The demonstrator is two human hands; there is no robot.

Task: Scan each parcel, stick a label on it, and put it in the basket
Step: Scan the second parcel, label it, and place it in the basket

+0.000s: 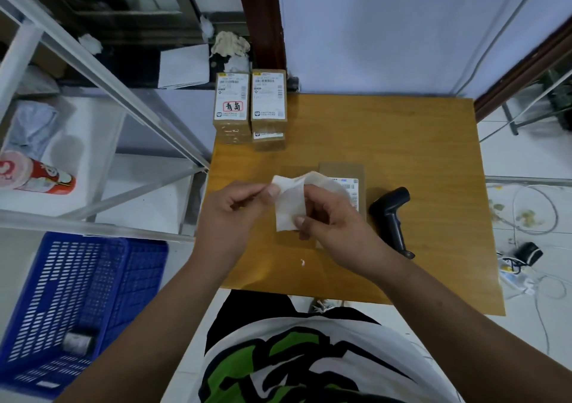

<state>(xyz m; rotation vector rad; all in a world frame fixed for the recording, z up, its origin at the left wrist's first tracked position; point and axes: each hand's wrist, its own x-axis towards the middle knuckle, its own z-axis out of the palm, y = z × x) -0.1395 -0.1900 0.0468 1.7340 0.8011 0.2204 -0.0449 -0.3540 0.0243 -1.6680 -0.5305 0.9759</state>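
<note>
Left grip, right grip: fingertip pinches

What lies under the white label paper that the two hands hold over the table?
A flat brown parcel lies on the table; its far edge and part of its printed label show. The label paper, the left hand and the right hand cover the rest.

The parcel at the middle of the counter is largely covered by a white sheet and, at its 5 o'clock corner, by the right hand. The print on its exposed label strip is too small to be read. Whether the sheet (pinched by the left hand too) is printed cannot be told. At 11 o'clock, the lower boxes are mostly hidden under the upper ones. At 8 o'clock the basket is cut off by the picture's edge, and a blurred object inside it cannot be identified.
</note>
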